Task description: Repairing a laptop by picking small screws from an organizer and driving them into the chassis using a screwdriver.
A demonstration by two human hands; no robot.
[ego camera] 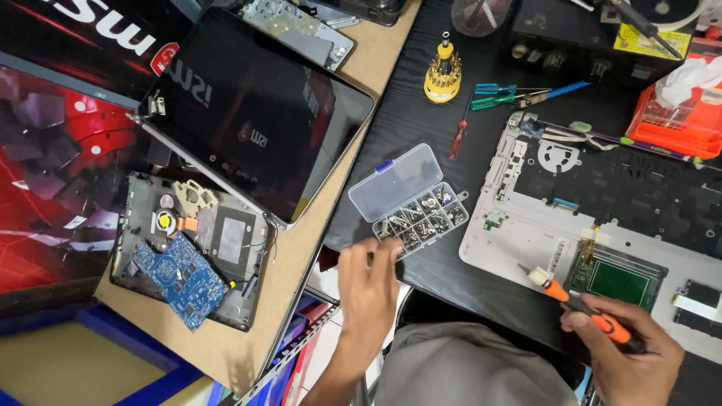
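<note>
The left hand [367,289] pinched into the clear screw organizer box [412,201] (lid open) while the right hand [630,353] gripped an orange screwdriver [579,303]

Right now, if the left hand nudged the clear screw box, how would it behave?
The screw box is thin plastic, so it would probably slide easily on the black table. Its lid stands open, so a hard push from the left hand might spill screws.

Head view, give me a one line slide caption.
Left hand reaches into a screw organizer box; right hand holds an orange screwdriver over an opened white laptop chassis.
</note>
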